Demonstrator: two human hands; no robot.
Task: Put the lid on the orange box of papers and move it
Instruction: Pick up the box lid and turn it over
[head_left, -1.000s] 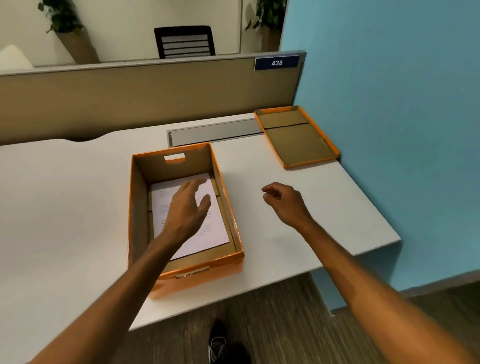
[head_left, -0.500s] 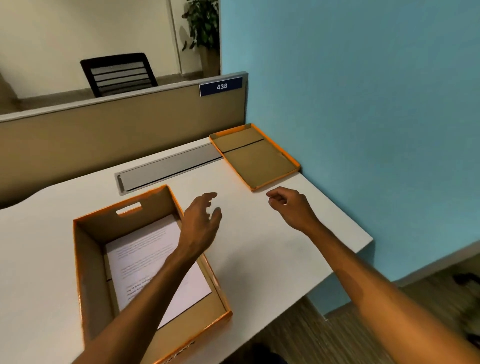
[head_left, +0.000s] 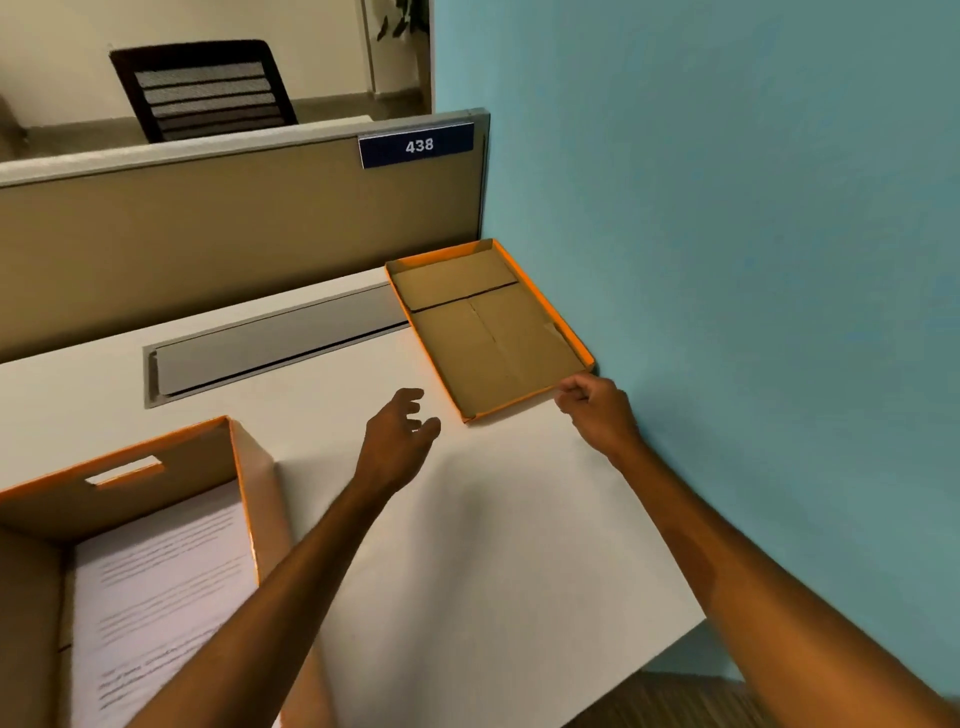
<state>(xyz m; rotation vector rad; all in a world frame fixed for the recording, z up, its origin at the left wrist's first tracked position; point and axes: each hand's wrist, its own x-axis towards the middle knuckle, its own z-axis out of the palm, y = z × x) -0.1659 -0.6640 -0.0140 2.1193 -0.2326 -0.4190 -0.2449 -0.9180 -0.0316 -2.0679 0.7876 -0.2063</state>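
The orange box (head_left: 244, 467) stands open at the lower left of the white desk, with printed papers (head_left: 156, 587) lying flat inside. Its lid (head_left: 488, 332) lies upside down in the desk's far right corner, brown inside with an orange rim. My left hand (head_left: 397, 441) hovers over the desk with fingers apart, a short way left of the lid's near corner. At the lid's near right corner my right hand (head_left: 597, 405) has curled fingers touching the rim; a firm grip cannot be made out.
A blue wall (head_left: 727, 208) runs right beside the lid. A beige partition (head_left: 234, 234) with a "438" sign closes the desk's far side. A grey cable flap (head_left: 270, 348) lies in the desk top. The desk edge (head_left: 649, 660) is at lower right.
Both hands have moved forward and right toward the lid; my left hand left the box. The view has swung right, so the box now sits at the lower left.
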